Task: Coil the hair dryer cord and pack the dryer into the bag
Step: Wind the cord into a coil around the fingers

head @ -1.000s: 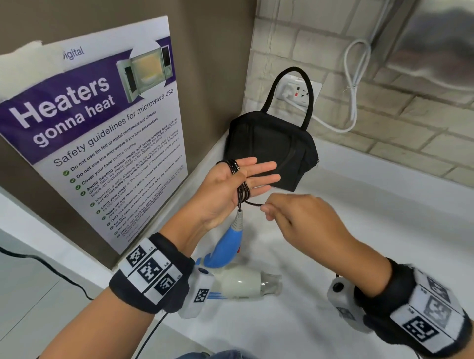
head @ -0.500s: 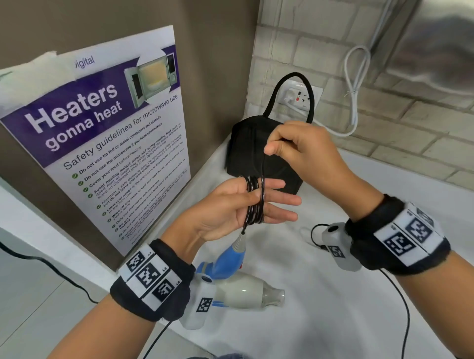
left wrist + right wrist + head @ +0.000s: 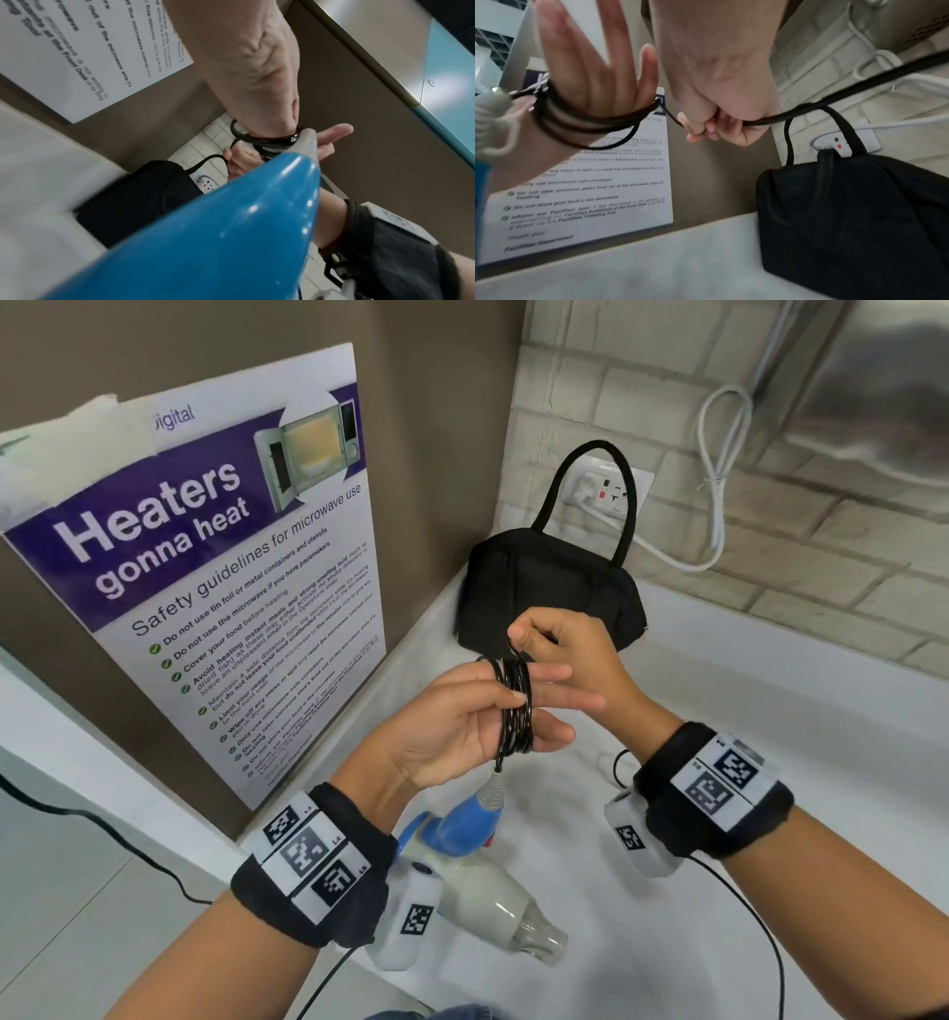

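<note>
My left hand (image 3: 462,726) is held palm up with the fingers straight. The black hair dryer cord (image 3: 516,706) is wound in several turns around them, and the thumb presses on the coil. My right hand (image 3: 534,642) is just beyond those fingers and pinches the free cord (image 3: 859,87), which trails back past the wrist. The hair dryer (image 3: 477,901), white with a blue handle (image 3: 231,233), sits below my left wrist. The black bag (image 3: 549,593) stands closed in the counter's corner. In the right wrist view the coil (image 3: 590,119) circles my left hand (image 3: 585,60).
A microwave safety poster (image 3: 205,588) leans on the brown wall at the left. A wall socket (image 3: 611,490) with a white cable (image 3: 719,480) is behind the bag. The white counter (image 3: 744,762) extends right. A black cable (image 3: 102,834) lies on the floor below the counter's edge.
My right hand carried the cord from under my left hand, up over the fingers and down behind them. The coil gained a turn. The dryer stayed put.
</note>
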Available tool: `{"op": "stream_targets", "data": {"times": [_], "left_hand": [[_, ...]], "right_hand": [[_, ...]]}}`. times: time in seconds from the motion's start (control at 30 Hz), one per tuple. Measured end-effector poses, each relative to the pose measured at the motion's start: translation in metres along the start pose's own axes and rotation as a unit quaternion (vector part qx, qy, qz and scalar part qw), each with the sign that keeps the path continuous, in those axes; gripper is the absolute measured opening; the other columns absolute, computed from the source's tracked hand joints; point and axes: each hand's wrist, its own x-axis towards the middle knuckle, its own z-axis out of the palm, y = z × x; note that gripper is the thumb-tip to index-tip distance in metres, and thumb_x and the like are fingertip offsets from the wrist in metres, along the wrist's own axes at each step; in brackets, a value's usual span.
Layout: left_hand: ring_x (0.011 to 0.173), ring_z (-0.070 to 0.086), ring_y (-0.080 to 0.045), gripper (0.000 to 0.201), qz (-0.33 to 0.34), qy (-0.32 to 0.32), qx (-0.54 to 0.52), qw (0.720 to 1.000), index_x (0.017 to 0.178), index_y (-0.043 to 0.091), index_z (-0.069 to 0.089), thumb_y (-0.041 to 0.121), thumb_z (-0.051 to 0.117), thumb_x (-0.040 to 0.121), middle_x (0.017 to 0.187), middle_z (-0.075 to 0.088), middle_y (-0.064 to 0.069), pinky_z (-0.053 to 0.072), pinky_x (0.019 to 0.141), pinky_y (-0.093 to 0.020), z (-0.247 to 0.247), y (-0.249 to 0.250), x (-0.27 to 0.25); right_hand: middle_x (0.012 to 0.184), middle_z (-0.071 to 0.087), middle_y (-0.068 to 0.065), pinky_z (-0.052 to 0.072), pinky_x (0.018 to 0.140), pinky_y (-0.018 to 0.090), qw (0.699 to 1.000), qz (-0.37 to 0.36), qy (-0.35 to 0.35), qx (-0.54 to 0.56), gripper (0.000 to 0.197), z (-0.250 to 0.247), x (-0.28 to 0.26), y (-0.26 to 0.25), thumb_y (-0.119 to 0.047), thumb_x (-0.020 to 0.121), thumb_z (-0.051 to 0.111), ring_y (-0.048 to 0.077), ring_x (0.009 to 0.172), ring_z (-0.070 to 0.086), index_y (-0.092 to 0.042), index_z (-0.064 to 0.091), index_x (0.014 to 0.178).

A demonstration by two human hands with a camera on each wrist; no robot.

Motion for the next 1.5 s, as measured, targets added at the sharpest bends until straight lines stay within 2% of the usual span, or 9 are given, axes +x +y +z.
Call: {"op": "stream_targets", "data": {"times": [0.1,0.17,0.27,0.43,0.57,0.77,0.97,1.2,1.5], "left_hand": [[0.070,0.067,-0.016,0.030,0.013,0.035,0.031,0.999,0.117,0.000,0.056,0.003,0.037,0.094,0.107,0.070,-0.018,0.055,0.081,-0.033,0.003,-0.001,0.004],[0.066,0.066,-0.013,0.025,0.029,0.075,0.036,0.996,0.113,0.002,0.056,0.004,0.039,0.095,0.103,0.072,-0.014,0.056,0.078,-0.030,0.003,0.000,0.006],[0.072,0.071,-0.014,0.024,0.057,0.115,0.007,0.992,0.112,0.002,0.054,0.002,0.035,0.097,0.103,0.073,-0.013,0.057,0.079,-0.031,0.001,0.001,0.009],[0.090,0.072,-0.026,0.023,0.075,0.139,-0.031,0.987,0.114,0.000,0.049,0.000,0.032,0.098,0.102,0.073,-0.014,0.058,0.082,-0.034,0.000,0.000,0.011],[0.105,0.066,-0.034,0.026,0.090,0.165,-0.020,0.982,0.123,0.001,0.042,0.001,0.032,0.099,0.111,0.069,-0.018,0.053,0.092,-0.039,-0.004,0.004,0.013],[0.108,0.064,-0.036,0.032,0.101,0.212,0.056,0.970,0.132,-0.001,0.035,0.004,0.033,0.100,0.120,0.063,-0.020,0.049,0.098,-0.044,-0.011,0.009,0.017],[0.092,0.071,-0.025,0.027,0.068,0.169,0.120,0.976,0.125,-0.001,0.042,0.004,0.033,0.100,0.105,0.070,-0.012,0.057,0.084,-0.032,-0.003,0.009,0.015],[0.094,0.070,-0.029,0.030,0.010,0.037,0.119,0.992,0.116,0.000,0.052,0.011,0.030,0.098,0.104,0.072,-0.013,0.053,0.091,-0.037,0.003,0.012,0.005],[0.074,0.071,-0.021,0.033,0.006,0.005,0.020,1.000,0.103,0.002,0.063,0.016,0.036,0.091,0.090,0.073,-0.016,0.049,0.095,-0.049,0.002,0.003,-0.003]], "right_hand": [[0.065,0.063,-0.002,0.043,0.060,0.016,0.997,0.044,-0.031,0.052,0.024,0.009,-0.009,0.003,-0.020,0.091,0.055,0.000,0.061,0.055,-0.009,0.063,0.071],[0.069,0.060,-0.011,0.044,0.065,0.013,0.987,0.073,-0.070,0.127,0.015,0.013,-0.021,0.001,-0.013,0.084,0.055,-0.005,0.062,0.056,-0.021,0.063,0.074],[0.078,0.058,0.003,0.043,0.075,0.028,0.991,0.082,-0.107,-0.004,0.017,0.021,-0.037,0.004,-0.013,0.087,0.048,0.014,0.076,0.055,-0.012,0.065,0.087],[0.058,0.041,-0.015,0.025,0.048,0.022,0.984,0.053,-0.123,-0.115,0.035,0.021,-0.058,-0.011,-0.016,0.093,0.046,0.005,0.053,0.039,-0.029,0.045,0.061],[0.082,0.063,-0.007,0.041,0.060,0.029,0.977,0.008,-0.137,-0.163,0.028,0.009,-0.075,-0.019,-0.035,0.097,0.040,0.015,0.074,0.056,-0.021,0.063,0.090],[0.077,0.058,-0.010,0.045,0.061,0.033,0.970,-0.026,-0.136,-0.198,0.035,-0.009,-0.090,-0.026,-0.042,0.097,0.034,0.017,0.072,0.058,-0.022,0.061,0.088],[0.076,0.064,-0.004,0.040,0.054,0.025,0.969,-0.111,-0.002,-0.219,0.017,-0.035,-0.063,-0.035,-0.029,0.087,0.049,0.015,0.068,0.058,-0.023,0.064,0.083],[0.074,0.053,-0.008,0.045,0.059,0.033,0.974,-0.114,0.010,-0.198,0.011,-0.050,-0.024,-0.048,-0.023,0.087,0.058,0.014,0.071,0.055,-0.021,0.067,0.082],[0.068,0.056,-0.013,0.041,0.065,0.021,0.994,-0.087,0.002,-0.069,0.016,-0.040,0.005,-0.032,-0.030,0.086,0.061,0.003,0.068,0.053,-0.022,0.067,0.074]]}}
